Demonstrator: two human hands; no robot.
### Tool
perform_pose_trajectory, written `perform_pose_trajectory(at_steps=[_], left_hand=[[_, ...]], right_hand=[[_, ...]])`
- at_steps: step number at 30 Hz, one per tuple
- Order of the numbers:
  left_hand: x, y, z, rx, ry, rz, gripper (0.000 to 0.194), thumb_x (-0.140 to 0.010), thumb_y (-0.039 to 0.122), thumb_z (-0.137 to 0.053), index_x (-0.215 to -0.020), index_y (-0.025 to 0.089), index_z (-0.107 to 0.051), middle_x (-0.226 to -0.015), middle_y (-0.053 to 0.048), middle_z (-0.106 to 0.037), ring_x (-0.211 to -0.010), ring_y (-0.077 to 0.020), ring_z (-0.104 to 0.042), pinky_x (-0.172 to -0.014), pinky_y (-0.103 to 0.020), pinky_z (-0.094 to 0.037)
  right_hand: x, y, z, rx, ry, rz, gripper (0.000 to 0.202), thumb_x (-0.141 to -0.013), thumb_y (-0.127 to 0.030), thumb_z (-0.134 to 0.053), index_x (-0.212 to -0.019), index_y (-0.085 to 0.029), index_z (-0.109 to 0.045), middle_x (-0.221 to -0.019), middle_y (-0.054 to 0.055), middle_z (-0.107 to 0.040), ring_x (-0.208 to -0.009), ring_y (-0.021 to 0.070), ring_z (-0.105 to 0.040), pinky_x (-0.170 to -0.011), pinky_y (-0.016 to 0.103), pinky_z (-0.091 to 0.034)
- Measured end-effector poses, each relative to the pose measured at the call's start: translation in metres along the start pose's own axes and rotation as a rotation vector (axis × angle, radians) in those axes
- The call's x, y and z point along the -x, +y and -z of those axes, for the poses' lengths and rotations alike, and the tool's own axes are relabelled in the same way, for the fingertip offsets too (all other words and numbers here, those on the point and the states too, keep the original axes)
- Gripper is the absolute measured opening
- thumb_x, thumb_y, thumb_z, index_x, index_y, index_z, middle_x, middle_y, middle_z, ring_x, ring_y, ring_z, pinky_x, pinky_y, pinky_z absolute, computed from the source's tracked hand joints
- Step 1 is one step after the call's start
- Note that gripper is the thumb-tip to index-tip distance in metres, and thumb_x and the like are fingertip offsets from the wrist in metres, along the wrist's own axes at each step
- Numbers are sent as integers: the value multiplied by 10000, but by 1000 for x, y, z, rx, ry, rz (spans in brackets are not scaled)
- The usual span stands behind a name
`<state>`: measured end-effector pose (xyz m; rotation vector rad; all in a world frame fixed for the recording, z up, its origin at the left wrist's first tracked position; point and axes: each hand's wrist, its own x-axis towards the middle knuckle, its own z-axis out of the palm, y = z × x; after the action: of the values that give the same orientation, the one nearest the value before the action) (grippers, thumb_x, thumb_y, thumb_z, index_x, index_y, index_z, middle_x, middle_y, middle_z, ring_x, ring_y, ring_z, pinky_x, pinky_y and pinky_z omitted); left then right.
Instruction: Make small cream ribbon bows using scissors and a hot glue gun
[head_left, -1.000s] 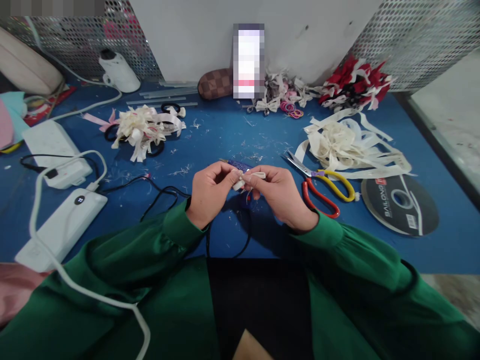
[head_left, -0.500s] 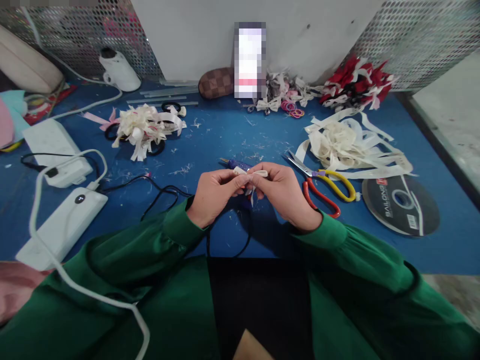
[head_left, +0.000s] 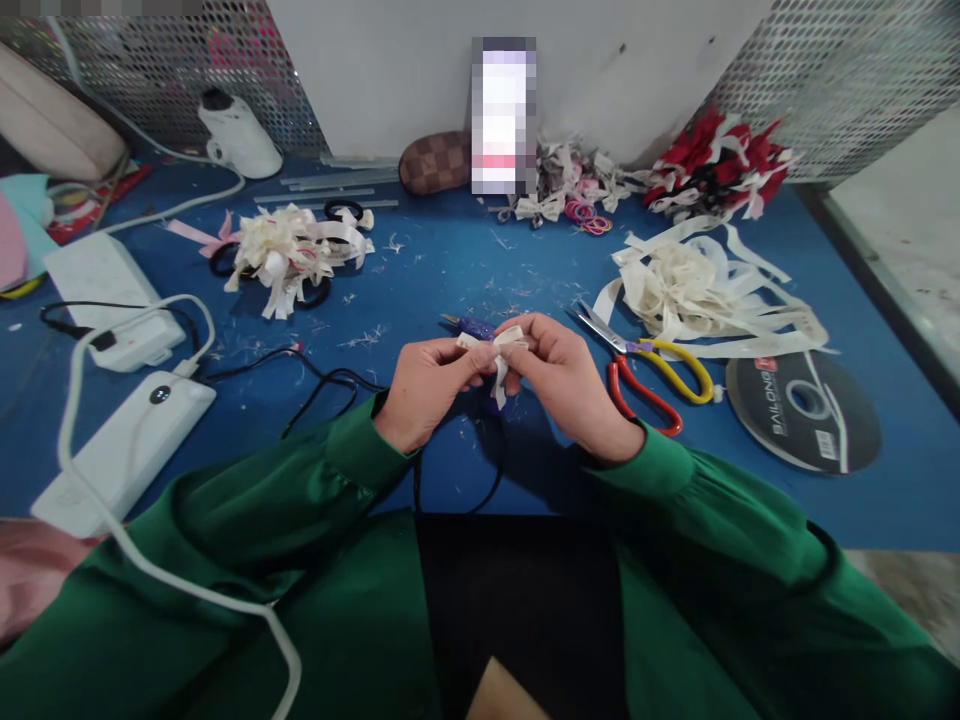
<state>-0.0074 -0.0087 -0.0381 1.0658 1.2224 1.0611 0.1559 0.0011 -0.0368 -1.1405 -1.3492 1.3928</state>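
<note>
Centrally, one small cream ribbon bow (head_left: 508, 339) sits between the two hands, its soft loops spread to either side and a narrow tail hanging below the middle; dark marks, too small to read, show on it. The left hand (head_left: 431, 385) pinches it with thumb against curled fingers, and the right hand (head_left: 562, 380) grips it likewise, thumbtips nearly meeting. Partly hidden behind them lies one purple-blue glue gun (head_left: 475, 329), its tip pointing left.

Beyond the hands, an open stretch of blue tabletop (head_left: 465, 250), strewn with wispy scraps, runs back to one upright phone (head_left: 504, 120). The table's near edge passes below the wrists; its right edge lies well apart from the right hand. Closer on that side, one pair of scissors (head_left: 637, 347) with a red and a yellow handle limits the room, then one tangle of cream ribbon (head_left: 667, 290) and one black ribbon spool (head_left: 802, 410). Leftward are one heap of cream bows (head_left: 281, 250) and two white box-shaped devices (head_left: 124, 455).
</note>
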Motion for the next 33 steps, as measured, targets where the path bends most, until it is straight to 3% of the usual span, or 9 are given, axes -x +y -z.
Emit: perform_pose_trajectory(at_steps=[8,16,22,28,33], left_hand=[[-1,-1,-1,112,41,13,186,-738,355,-852,-743,172,-817,-688,-18,-720,-584,-84,-534,-587,-221,-444],[0,-1,-2,164,64,22,191,-693,349,-877,-740,171,-823,-613,-1,-666,-557,-83,-495,-560,-224,-413],[1,2,-2,193,76,109,251,-651,378,-884,-707,147,-802,-595,-4,-644,-551,-86,-478,-557,-227,-378],[2,2,2,81,-6,22,410,-736,459,-816,-536,135,-665,-544,6,-558,-568,-101,-459,-581,-241,-350],[5,4,2,-22,-75,-19,377,-764,456,-765,-573,142,-677,-540,2,-551,-571,-119,-443,-589,-260,-353]], right_hand=[[3,0,-3,136,118,102,144,-891,-294,-645,-794,-199,-599,-645,-42,-608,-548,94,-576,-534,244,-461],[7,-2,-3,243,109,117,213,-878,-300,-650,-699,-201,-590,-555,-45,-565,-500,98,-510,-506,249,-384],[6,1,-2,184,35,41,249,-883,-384,-651,-718,-203,-606,-637,-15,-625,-554,128,-568,-539,265,-433],[1,0,-3,230,121,168,178,-882,-372,-655,-845,-201,-684,-761,10,-687,-697,158,-611,-645,282,-469],[3,-1,-3,297,160,223,211,-879,-335,-629,-712,-214,-671,-674,3,-649,-655,168,-579,-618,300,-438]])
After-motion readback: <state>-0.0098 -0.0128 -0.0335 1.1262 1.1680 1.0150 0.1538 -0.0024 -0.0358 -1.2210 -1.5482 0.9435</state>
